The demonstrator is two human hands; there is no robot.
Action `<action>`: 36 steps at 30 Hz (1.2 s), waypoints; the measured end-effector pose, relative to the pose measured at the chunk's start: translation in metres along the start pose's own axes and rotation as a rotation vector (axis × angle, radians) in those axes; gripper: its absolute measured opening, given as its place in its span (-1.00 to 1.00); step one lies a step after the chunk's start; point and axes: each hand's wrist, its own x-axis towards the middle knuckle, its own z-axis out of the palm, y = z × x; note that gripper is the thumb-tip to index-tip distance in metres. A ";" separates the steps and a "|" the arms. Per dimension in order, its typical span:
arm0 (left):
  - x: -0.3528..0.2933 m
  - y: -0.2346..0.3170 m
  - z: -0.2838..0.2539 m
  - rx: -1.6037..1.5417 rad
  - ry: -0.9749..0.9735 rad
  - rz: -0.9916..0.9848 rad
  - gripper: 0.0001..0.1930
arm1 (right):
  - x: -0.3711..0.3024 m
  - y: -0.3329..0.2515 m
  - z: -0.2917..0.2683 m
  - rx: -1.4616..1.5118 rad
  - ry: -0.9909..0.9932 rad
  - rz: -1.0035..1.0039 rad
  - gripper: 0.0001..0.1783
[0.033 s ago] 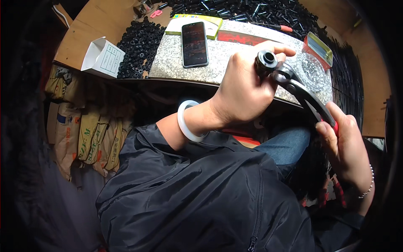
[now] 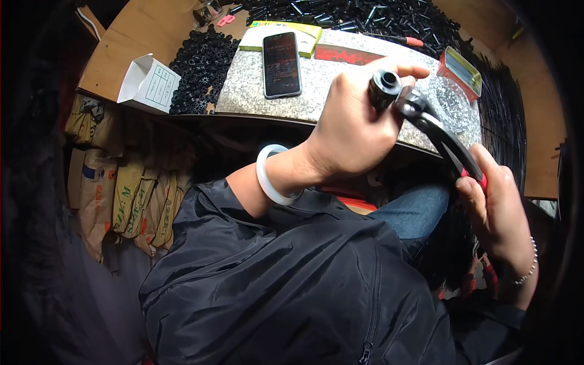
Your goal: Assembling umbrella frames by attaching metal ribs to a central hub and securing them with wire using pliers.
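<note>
My left hand (image 2: 356, 121) is closed around a black hollow cylindrical part (image 2: 385, 91), its round open end facing up. A pale bangle circles that wrist. In my right hand (image 2: 502, 207) are the handles of a pair of pliers (image 2: 447, 143), dark metal with red on the grips. Their jaws sit right beside the black part, by my left fingers; whether they grip anything there cannot be made out. Both hands are over the near right edge of a speckled stone slab (image 2: 255, 100).
A phone (image 2: 282, 64) leans on a yellow-green box (image 2: 310, 36). To the left are a white carton (image 2: 149, 85) and a heap of small black toothed parts (image 2: 204, 64). Black tubes (image 2: 365, 15) pile up behind. An open red tin (image 2: 460, 73) and clear plastic (image 2: 450, 103) lie at right.
My right hand and the pliers' handles have shifted slightly left. The pliers' head and the black part have turned a little; my left hand is nearly where it was.
</note>
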 end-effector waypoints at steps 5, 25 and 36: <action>0.008 0.016 -0.006 -0.211 0.025 -0.158 -0.73 | 0.026 0.109 0.072 -0.155 0.247 -0.036 -0.59; -0.105 -0.126 0.021 0.116 0.261 -0.194 -0.70 | -0.040 -0.048 0.016 -0.118 0.448 -0.894 -0.53; -0.120 0.035 -0.187 0.748 0.455 -0.098 -0.84 | -0.041 -0.017 0.075 -0.034 0.566 -1.087 -0.53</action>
